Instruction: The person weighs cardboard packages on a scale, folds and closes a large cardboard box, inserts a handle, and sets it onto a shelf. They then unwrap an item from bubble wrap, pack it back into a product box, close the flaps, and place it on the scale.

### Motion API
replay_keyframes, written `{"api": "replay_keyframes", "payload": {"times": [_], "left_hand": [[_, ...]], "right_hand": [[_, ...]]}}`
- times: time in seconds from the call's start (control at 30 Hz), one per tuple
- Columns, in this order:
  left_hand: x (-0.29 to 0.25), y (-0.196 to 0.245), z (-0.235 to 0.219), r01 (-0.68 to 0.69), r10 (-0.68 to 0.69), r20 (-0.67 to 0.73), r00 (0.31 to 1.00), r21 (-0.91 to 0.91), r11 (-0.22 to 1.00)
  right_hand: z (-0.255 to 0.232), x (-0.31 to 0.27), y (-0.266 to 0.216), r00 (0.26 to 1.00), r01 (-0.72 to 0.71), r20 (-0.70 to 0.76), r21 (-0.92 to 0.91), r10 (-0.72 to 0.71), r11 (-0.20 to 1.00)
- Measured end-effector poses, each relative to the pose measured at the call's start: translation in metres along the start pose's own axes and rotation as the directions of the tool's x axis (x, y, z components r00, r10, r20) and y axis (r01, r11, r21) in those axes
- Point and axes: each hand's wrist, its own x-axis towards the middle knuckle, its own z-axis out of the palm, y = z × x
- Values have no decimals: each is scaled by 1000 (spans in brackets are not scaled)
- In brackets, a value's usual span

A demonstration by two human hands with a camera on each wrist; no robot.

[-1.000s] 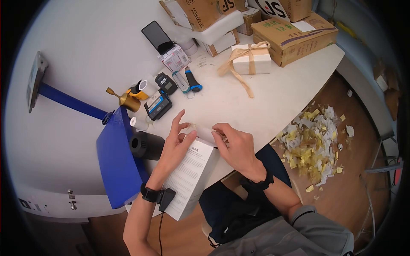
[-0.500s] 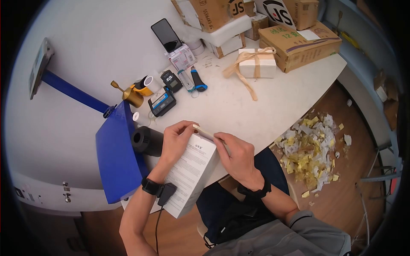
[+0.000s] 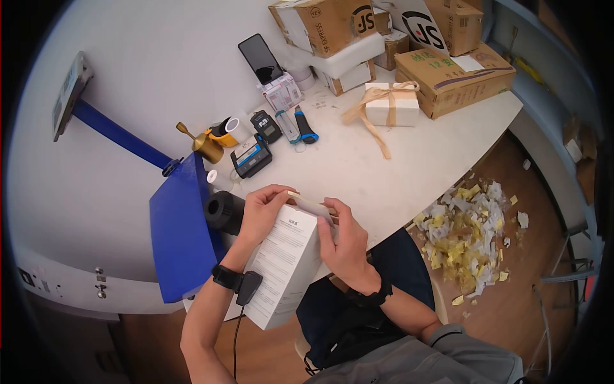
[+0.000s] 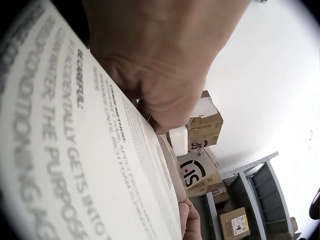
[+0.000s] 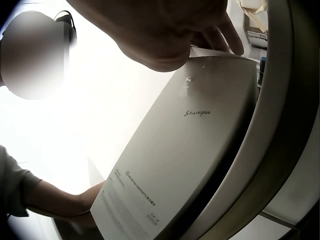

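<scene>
A tall white shampoo box (image 3: 281,262) leans at the table's near edge, its top end away from the body. Printed text covers the face toward me, and "Shampoo" shows on the side face in the right wrist view. At the top end a pale flap (image 3: 309,205) stands up. My left hand (image 3: 261,212) pinches the flap's left corner, thumb at the box's top edge and fingers curled behind. On the other side my right hand (image 3: 346,245) grips the top right corner, thumb along the side face and fingers at the flap.
Beyond the box lie a blue-handled cutter (image 3: 306,125), a black device (image 3: 252,155) and a ribbon-tied white box (image 3: 401,110). Cardboard cartons (image 3: 455,77) stack at the back. A black cylinder (image 3: 225,211) and blue stand (image 3: 182,243) stand left; paper scraps (image 3: 464,237) litter the floor.
My left fingers, spread out a second ago, have curled in at the flap's corner. The flap has risen more upright. My right fingers have shifted further round the top right corner.
</scene>
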Motion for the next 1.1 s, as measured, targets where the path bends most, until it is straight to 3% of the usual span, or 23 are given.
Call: {"api": "replay_keyframes", "payload": {"times": [0.03, 0.1, 0.2, 0.33, 0.4, 0.47, 0.57, 0.63, 0.73, 0.87, 1.0, 1.07, 1.1], "left_hand": [[-3, -3, 2, 0, 0, -8, 1000, 1, 1000], [-7, -6, 7, -3, -1, -111, 994, -34, 999], [-9, -10, 10, -34, 32, -157, 987, -7, 999], [-8, -2, -8, 3, -4, -81, 997, -19, 1000], [-7, 12, -19, 143, -144, 30, 989, 40, 989], [-6, 12, -27, 107, -117, 98, 988, 104, 989], [-13, 7, -20, 22, -26, 18, 1000, 187, 982], [-27, 11, -14, -157, 187, -23, 982, 447, 881], [-46, -1, -14, -177, 236, -72, 969, 467, 866], [-56, -16, -13, -130, 177, -132, 975, 308, 942], [-63, -8, -7, -157, 216, -154, 964, 323, 933], [-67, -1, -9, 1, 48, -108, 993, 415, 910], [-69, -3, -8, -3, 51, -105, 993, 415, 910]], "right_hand": [[6, -1, 2, 996, -79, -40, 102, 84, 992], [13, -1, 2, 994, -99, -35, 144, 105, 985], [18, 2, -6, 984, -172, -1, 198, 176, 965], [19, 1, 4, 957, -289, 86, 301, 276, 909], [21, 2, 9, 966, -257, 85, 319, 243, 912], [21, 2, 10, 973, -229, 81, 334, 214, 914], [18, 7, 6, 967, -254, 112, 345, 229, 904], [16, 9, 4, 953, -299, 150, 361, 262, 883], [12, 11, 1, 956, -288, 165, 350, 244, 891], [13, 13, 6, 955, -273, 196, 299, 221, 914], [12, 14, 5, 976, -195, 148, 284, 158, 939], [9, 14, 3, 979, -183, 140, 275, 148, 944], [8, 14, 3, 979, -176, 143, 259, 142, 950]]}}
